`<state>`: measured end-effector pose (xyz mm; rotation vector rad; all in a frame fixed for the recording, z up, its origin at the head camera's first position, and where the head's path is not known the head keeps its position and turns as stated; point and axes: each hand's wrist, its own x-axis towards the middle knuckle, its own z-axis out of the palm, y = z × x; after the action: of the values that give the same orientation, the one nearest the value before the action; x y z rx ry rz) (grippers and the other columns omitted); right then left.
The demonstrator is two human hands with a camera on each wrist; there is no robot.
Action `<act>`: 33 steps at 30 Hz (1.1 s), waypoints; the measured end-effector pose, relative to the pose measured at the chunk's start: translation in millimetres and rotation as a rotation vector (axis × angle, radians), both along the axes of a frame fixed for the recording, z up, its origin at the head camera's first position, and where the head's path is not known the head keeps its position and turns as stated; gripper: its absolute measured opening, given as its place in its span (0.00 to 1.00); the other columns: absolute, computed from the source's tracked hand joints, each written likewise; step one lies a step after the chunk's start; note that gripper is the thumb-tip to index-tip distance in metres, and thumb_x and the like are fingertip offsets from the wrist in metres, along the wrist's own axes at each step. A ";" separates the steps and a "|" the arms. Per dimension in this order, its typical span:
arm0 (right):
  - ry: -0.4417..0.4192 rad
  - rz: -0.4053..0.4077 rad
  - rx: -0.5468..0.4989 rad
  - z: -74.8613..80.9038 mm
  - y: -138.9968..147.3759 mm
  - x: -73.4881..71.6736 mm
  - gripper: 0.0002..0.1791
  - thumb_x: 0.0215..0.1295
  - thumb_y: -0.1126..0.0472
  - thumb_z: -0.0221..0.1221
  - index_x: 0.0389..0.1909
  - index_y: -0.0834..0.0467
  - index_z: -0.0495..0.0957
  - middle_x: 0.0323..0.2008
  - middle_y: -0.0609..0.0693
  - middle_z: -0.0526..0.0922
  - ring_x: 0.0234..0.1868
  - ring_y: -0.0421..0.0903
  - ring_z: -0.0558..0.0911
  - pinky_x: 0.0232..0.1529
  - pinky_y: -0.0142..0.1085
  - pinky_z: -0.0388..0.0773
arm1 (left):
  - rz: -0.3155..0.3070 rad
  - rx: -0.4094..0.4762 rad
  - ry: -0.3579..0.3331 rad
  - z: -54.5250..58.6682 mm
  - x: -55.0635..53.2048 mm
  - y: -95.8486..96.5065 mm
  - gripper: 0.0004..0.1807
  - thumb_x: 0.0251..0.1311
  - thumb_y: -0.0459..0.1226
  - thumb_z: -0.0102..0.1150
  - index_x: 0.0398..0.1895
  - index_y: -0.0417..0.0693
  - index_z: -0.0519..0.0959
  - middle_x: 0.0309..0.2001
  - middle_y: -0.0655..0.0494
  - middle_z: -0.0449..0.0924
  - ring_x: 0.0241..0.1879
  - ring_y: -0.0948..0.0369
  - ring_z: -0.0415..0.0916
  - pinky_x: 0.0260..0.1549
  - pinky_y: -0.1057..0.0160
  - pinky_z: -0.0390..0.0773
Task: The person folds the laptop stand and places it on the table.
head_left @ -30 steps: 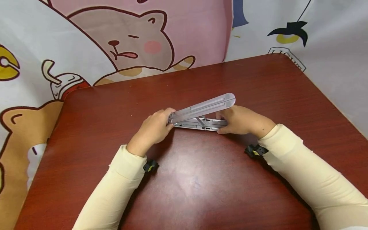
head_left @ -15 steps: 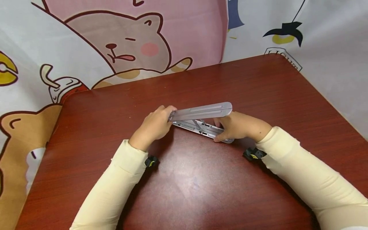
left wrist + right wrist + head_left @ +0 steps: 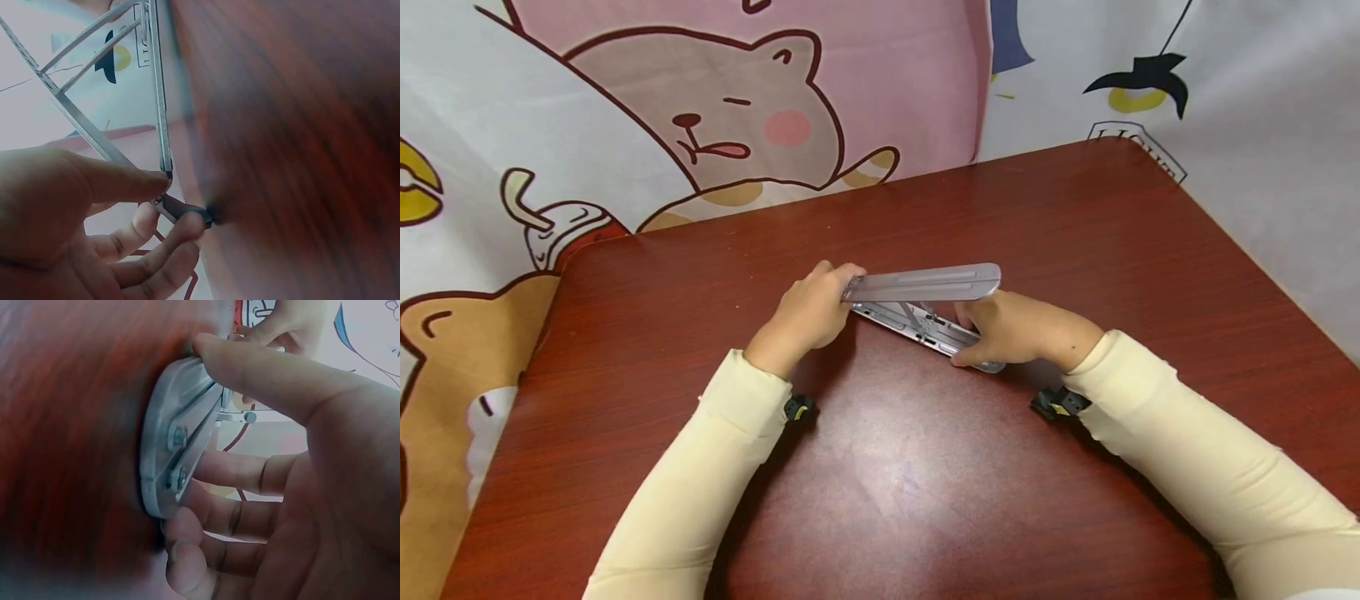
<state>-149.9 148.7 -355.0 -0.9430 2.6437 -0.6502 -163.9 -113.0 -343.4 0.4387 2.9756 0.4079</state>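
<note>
A silver folding laptop stand (image 3: 925,284) is held between both hands over the table, its upper and lower parts spread in a narrow V. Crossing struts (image 3: 87,44) link the two parts. My left hand (image 3: 805,317) pinches the hinged end; in the left wrist view the thumb lies against the metal beside a dark end piece (image 3: 184,207). At the other end my right hand (image 3: 1026,329) grips the lower part (image 3: 178,444), thumb on one edge and fingers on the other. The upper part's rounded free end sits above the right hand, untouched by it.
The reddish-brown wooden table (image 3: 880,500) extends around the hands. A cartoon-printed cloth (image 3: 760,100) hangs behind its back edge and along the left side. Dark wrist devices (image 3: 1060,402) sit under both sleeves.
The stand's lower part has swung its right end toward the front of the table, with the right hand on it. The upper part's free end has dropped slightly. Both grips have stayed.
</note>
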 end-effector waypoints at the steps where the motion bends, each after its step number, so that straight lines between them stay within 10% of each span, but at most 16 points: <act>1: -0.001 -0.008 0.011 0.2 -0.2 0.2 0.38 0.42 0.54 0.71 0.52 0.57 0.61 0.22 0.47 0.66 0.23 0.41 0.64 0.27 0.33 0.63 | -0.004 0.004 0.004 -0.1 -1.1 0.1 0.25 0.58 0.35 0.54 0.59 0.61 0.68 0.45 0.49 0.72 0.36 0.44 0.76 0.34 0.48 0.75; 7: 0.021 -0.043 0.071 0.9 -2.0 1.3 0.25 0.43 0.51 0.70 0.33 0.58 0.66 0.19 0.44 0.66 0.20 0.40 0.65 0.25 0.33 0.64 | -0.023 0.035 0.014 -3.0 -6.2 0.1 0.24 0.58 0.34 0.53 0.59 0.60 0.68 0.45 0.49 0.70 0.33 0.45 0.76 0.35 0.50 0.75; 19: 0.070 -0.059 0.093 -1.1 -4.8 2.4 0.23 0.45 0.48 0.68 0.25 0.58 0.65 0.18 0.45 0.64 0.20 0.41 0.65 0.22 0.33 0.62 | -0.015 0.141 -0.022 -4.6 -14.5 7.8 0.30 0.55 0.39 0.60 0.62 0.58 0.64 0.50 0.47 0.65 0.37 0.51 0.75 0.41 0.53 0.74; 33: 0.019 -0.059 0.001 -4.4 -11.5 4.2 0.44 0.44 0.48 0.70 0.57 0.63 0.59 0.22 0.46 0.66 0.22 0.41 0.67 0.26 0.33 0.65 | -0.021 0.199 -0.037 -7.3 -21.6 13.1 0.37 0.46 0.38 0.69 0.62 0.58 0.64 0.52 0.45 0.63 0.34 0.52 0.74 0.41 0.54 0.74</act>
<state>-145.6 137.3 -359.3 -0.8778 2.6979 -0.6568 -185.5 -99.9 -350.7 0.4754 2.9038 0.7051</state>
